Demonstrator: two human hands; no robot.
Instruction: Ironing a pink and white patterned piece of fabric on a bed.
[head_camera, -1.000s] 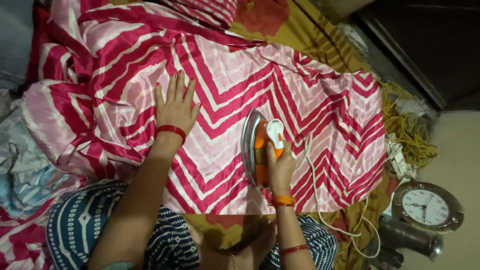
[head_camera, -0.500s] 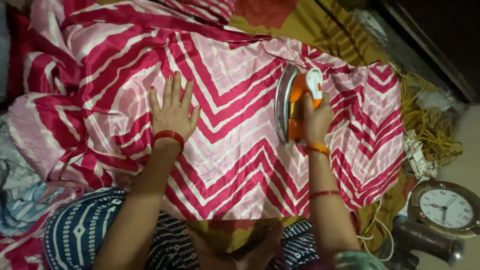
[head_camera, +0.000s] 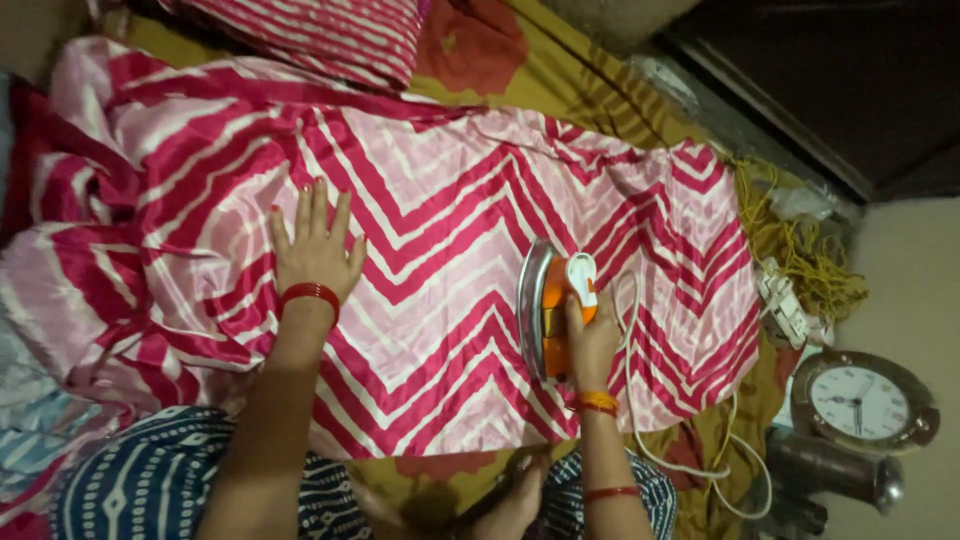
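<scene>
A pink, red and white zigzag-striped cloth lies spread over a mustard sheet. My left hand rests flat on the cloth with fingers spread, a red bangle at the wrist. My right hand grips the handle of an orange and white electric iron, whose metal soleplate faces left on the cloth. A white cord runs from the iron down to the right.
A round wall clock lies at the right beside a metal vessel. Yellow cord and a white power strip sit past the cloth's right edge. A striped pillow lies at the top. My patterned blue clothing fills the bottom.
The iron and my right hand slid back toward me along the cloth after being pushed farther out. My left hand stays flat on the cloth.
</scene>
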